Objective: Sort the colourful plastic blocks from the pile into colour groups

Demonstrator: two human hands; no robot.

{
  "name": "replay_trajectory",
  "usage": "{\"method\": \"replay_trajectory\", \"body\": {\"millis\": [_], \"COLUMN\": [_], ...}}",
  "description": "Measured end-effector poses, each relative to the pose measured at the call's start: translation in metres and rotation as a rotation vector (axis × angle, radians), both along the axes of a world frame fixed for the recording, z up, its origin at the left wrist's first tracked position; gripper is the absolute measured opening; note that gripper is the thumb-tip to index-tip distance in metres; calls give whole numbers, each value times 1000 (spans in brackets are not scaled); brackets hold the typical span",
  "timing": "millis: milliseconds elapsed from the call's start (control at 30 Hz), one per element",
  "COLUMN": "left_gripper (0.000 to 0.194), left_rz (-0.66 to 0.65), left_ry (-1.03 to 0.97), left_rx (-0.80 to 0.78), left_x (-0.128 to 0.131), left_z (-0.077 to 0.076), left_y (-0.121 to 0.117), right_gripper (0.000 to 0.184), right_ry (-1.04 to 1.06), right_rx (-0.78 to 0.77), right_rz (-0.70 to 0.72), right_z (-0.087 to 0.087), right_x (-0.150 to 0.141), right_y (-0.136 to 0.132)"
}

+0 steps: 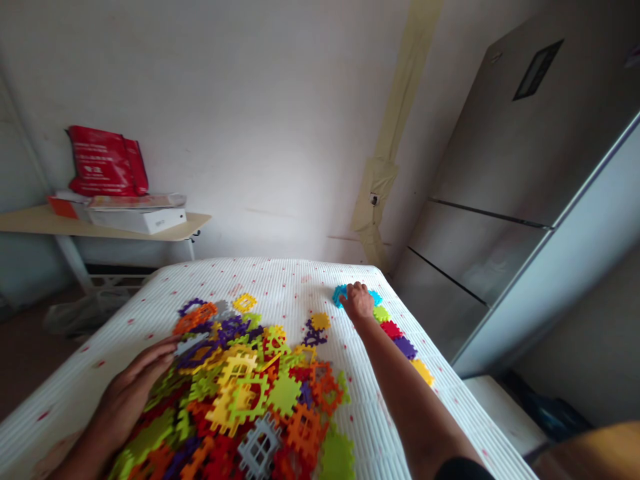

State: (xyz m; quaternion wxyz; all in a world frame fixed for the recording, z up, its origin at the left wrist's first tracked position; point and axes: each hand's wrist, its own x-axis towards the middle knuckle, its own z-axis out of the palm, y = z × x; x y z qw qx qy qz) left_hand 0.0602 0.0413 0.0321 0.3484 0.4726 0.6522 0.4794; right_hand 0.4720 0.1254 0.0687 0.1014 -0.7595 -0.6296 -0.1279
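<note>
My right hand [359, 301] reaches to the far right of the covered table, fingers curled down over light blue interlocking plastic pieces. One blue piece [339, 295] shows at the thumb side, another blue piece [375, 298] beyond the fingers. My left hand [143, 370] lies at the left edge of a big heap of mixed toy pieces, its fingers stretched out beside a grey piece [189, 345]. In the heap are a yellow window-shaped piece [237, 365], a grey window-shaped piece [260, 445] and a solid lime piece [285, 395].
A row down the right edge holds a lime piece [381, 313], a red piece [391, 329], a purple piece [405, 347] and a yellow piece [423, 371]. A refrigerator [480, 200] stands right. A side table [30, 221] at left bears boxes and a red bag [105, 162].
</note>
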Motion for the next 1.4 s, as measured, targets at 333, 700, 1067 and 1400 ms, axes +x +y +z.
{"method": "replay_trajectory", "body": {"millis": [333, 700, 1067, 1400], "left_gripper": [56, 57, 52, 50], "left_rz": [3, 3, -19, -9], "left_ry": [17, 28, 31, 32], "left_rx": [60, 62, 54, 54], "left_x": [-2, 2, -2, 0], "left_z": [-3, 3, -5, 2], "left_y": [0, -2, 1, -2], "right_gripper": [25, 30, 28, 28], "right_ry": [14, 26, 10, 5], "right_rx": [-8, -34, -40, -48], "right_rz": [12, -7, 9, 7], "right_z": [5, 3, 2, 6], "right_x": [-4, -7, -6, -7], "right_y": [-2, 6, 6, 2]}}
